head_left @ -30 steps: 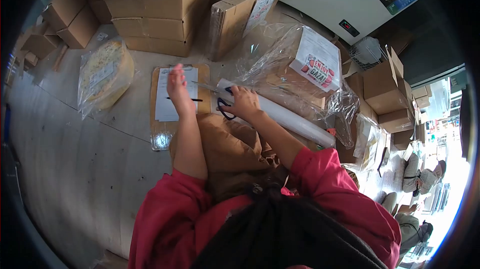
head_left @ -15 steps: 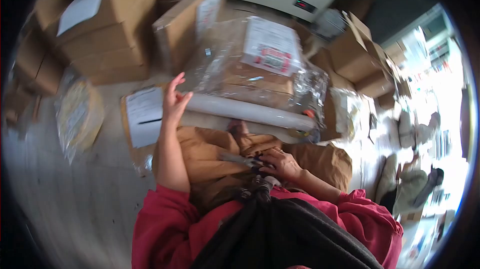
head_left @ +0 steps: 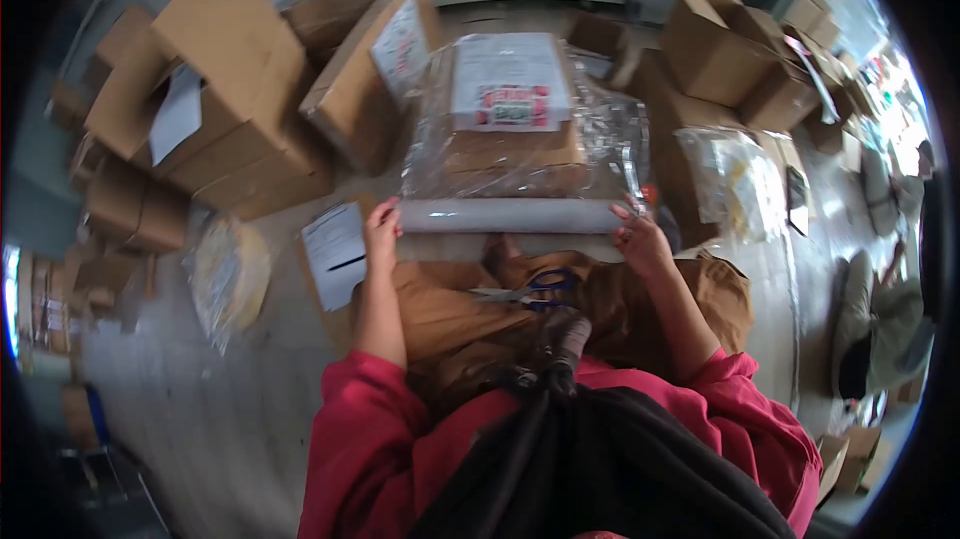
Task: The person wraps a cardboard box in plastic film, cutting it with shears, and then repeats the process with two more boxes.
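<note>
A white roll of clear film [head_left: 510, 216] lies crosswise in front of my lap. My left hand [head_left: 382, 227] is closed at its left end, and my right hand [head_left: 642, 237] is closed at its right end. Beyond the roll sits a flat cardboard parcel [head_left: 515, 154] under loose clear film [head_left: 425, 154], with a printed label sheet [head_left: 510, 84] on top. Blue-handled scissors [head_left: 550, 287] rest on my brown trousers between my legs.
Open cardboard boxes stand at the left [head_left: 240, 109] and right [head_left: 715, 59]. A clipboard with paper and a pen [head_left: 335, 254] and a wrapped yellowish roll [head_left: 230, 274] lie on the left floor. A phone [head_left: 797, 201] is at the right. Another person's leg [head_left: 855, 324] shows at far right.
My right hand has left the scissors on my lap and moved up to the roll's right end. My left hand, earlier with fingers spread, has closed at the left end. The view has turned.
</note>
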The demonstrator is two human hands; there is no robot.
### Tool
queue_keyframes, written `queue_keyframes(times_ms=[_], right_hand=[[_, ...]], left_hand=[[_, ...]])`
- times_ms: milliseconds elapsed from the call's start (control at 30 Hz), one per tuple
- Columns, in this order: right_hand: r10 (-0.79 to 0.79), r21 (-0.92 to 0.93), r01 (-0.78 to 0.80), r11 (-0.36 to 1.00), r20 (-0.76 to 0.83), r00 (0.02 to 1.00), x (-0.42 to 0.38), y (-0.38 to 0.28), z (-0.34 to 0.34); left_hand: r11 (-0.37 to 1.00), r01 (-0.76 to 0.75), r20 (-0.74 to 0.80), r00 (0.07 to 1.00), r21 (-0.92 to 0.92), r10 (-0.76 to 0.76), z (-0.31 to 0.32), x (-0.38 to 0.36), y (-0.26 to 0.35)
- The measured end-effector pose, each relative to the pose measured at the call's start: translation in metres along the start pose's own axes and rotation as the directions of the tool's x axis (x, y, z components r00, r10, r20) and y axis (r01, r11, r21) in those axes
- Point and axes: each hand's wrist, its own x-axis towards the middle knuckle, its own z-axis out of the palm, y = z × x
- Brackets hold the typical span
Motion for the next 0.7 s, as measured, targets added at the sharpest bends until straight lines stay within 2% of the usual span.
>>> queue_keyframes(times_ms=[100, 167, 233, 267, 333, 400, 467, 500, 533, 567, 600, 633, 667, 700], right_hand=[[-0.071, -0.009, 0.071, 0.997, -0.131, 0.989, 0.033, 0.027, -0.041], [-0.127, -0.029, 0.124, 0.992, -0.217, 0.968, 0.039, 0.024, -0.057], [-0.236, -0.264, 0.141, 0.954, -0.374, 0.897, 0.045, 0.006, -0.06], [-0.25, -0.27, 0.15, 0.951, -0.389, 0.887, 0.051, -0.002, -0.056], [-0.246, -0.339, 0.078, 0.937, -0.488, 0.838, 0.069, -0.023, -0.03], [-0.226, -0.367, 0.0, 0.93, -0.573, 0.788, 0.111, -0.023, -0.039], [-0.324, -0.41, 0.05, 0.911, -0.634, 0.703, 0.147, -0.027, -0.033], [-0.32, -0.387, 0.072, 0.919, -0.626, 0.711, 0.157, -0.029, -0.025], [-0.328, -0.348, 0.11, 0.931, -0.663, 0.673, 0.166, -0.031, -0.013], [-0.324, -0.35, 0.1, 0.931, -0.668, 0.67, 0.179, -0.03, -0.011], [-0.346, -0.398, 0.083, 0.914, -0.656, 0.671, 0.208, -0.022, -0.031], [-0.42, -0.514, 0.068, 0.855, -0.61, 0.671, 0.249, -0.01, -0.071], [-0.446, -0.551, 0.065, 0.832, -0.595, 0.668, 0.276, 0.002, -0.094], [-0.35, -0.407, 0.075, 0.91, -0.663, 0.662, 0.271, 0.003, -0.076]], left_hand=[[0.997, 0.04, -0.038, 0.999, 0.066, -0.037, -0.011, -0.012, 0.011], [1.0, 0.012, -0.092, 0.996, 0.008, -0.012, -0.01, -0.018, 0.014], [0.997, 0.079, -0.166, 0.983, 0.016, -0.075, -0.01, -0.007, 0.01], [0.994, 0.104, -0.189, 0.977, 0.033, -0.096, -0.009, -0.002, 0.009], [0.99, 0.119, -0.177, 0.979, 0.074, -0.104, -0.004, 0.025, 0.001], [0.987, 0.117, -0.16, 0.982, 0.113, -0.098, 0.009, 0.06, -0.008], [0.869, 0.028, -0.154, 0.987, 0.493, 0.055, 0.028, 0.102, -0.014], [0.855, 0.011, -0.121, 0.991, 0.518, 0.06, 0.04, 0.115, -0.015], [0.878, 0.012, -0.136, 0.989, 0.478, 0.061, 0.056, 0.123, -0.013], [0.923, 0.075, -0.116, 0.993, 0.379, -0.033, 0.072, 0.127, -0.013], [0.98, 0.099, -0.059, 0.994, 0.171, -0.09, 0.09, 0.119, -0.009], [0.984, 0.083, 0.035, 0.995, 0.16, -0.09, 0.08, 0.15, -0.062], [0.799, 0.352, 0.2, 0.936, -0.487, -0.29, 0.101, 0.123, -0.046], [0.837, 0.303, 0.103, 0.952, -0.456, -0.289, 0.105, 0.119, -0.048]])
